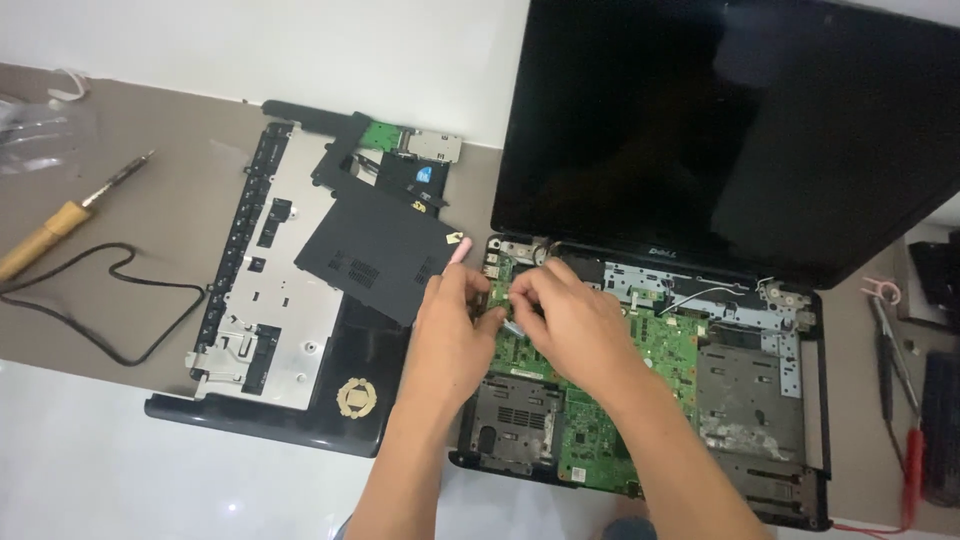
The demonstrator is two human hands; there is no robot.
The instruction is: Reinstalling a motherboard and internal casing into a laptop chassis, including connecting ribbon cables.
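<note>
At the upper left corner of the opened laptop base (760, 400), both hands meet over the green circuit board (655, 350). The left hand (452, 335) is curled, its fingertips (478, 300) pinched together against a small part on the board's top edge; the right hand (565, 325) is likewise closed down, thumb and forefinger pinching at the same spot, so that the two sets of fingers nearly touch. What exactly they grip is too small and too hidden to make out. The board lies bare in the base, with a dark plastic bay (512, 415) at its near left and a grey metal plate (748, 400) to its right. The black screen (720, 130) stands open behind the base, tilted back toward the wall. Just left of the base lies the removed palm-rest and keyboard frame (270, 300), underside up, with a black cover panel (375, 250) resting on it and a pink-tipped tool (458, 250) beside that panel. Farther left on the brown table (150, 300) are a wooden-handled soldering iron (60, 225) and its looping black cord (110, 300). Red-handled tools (910, 470) lie at the far right.
</note>
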